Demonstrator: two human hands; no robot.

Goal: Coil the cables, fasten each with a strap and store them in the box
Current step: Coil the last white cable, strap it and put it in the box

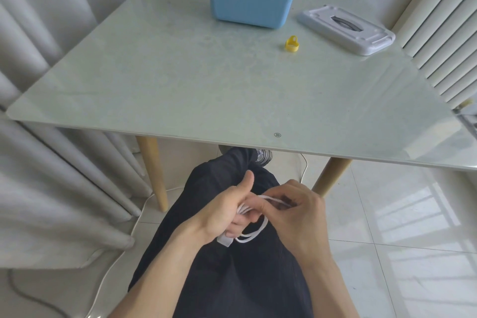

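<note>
A small round mark, printed near the table's front edge, is the only marking in view, and its characters are too small to read.

Below that edge, over a lap in dark trousers, two bare hands work a thin white cable. The left hand has its fingers curled round a bunch of the cable's loops, thumb raised. The right hand pinches a strand at the top of the bunch between thumb and fingertips. Under the fingers a loop of cable hangs free, and a white rectangular plug shows just below the left palm.

Well beyond the fingers, at the table's far edge, stands a blue box with grey latches, open at the top; something pale lies inside, too hidden to tell. To the box's right lies a white lid with a dark handle slot. Nearer the fingers than the lid, a yellow strap, curled into a ring, rests on the tabletop.

The table has a pale green glossy top and light wooden legs. Grey curtains hang left of the left hand; a white ribbed radiator stands far right of the right hand. The floor is glossy white tile, with another white cord trailing across it by the curtains.
</note>
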